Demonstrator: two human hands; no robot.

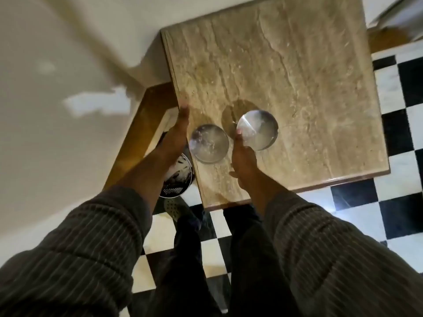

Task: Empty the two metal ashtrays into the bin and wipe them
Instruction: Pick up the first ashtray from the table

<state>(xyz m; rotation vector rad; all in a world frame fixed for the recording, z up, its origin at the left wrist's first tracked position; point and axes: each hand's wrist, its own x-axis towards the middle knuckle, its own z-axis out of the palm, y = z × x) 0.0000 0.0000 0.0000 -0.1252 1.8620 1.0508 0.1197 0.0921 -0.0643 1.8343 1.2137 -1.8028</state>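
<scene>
Your left hand (177, 133) lies flat and open along the left edge of the marble surface (297, 88), holding nothing, just beside the left ashtray (210, 143). Your right hand (243, 161) has its fingers (238, 137) touching the near rim of the right ashtray (257, 129); whether they grip it is unclear. The bin (178, 179) sits on the floor below the surface's left edge, under your left wrist.
</scene>
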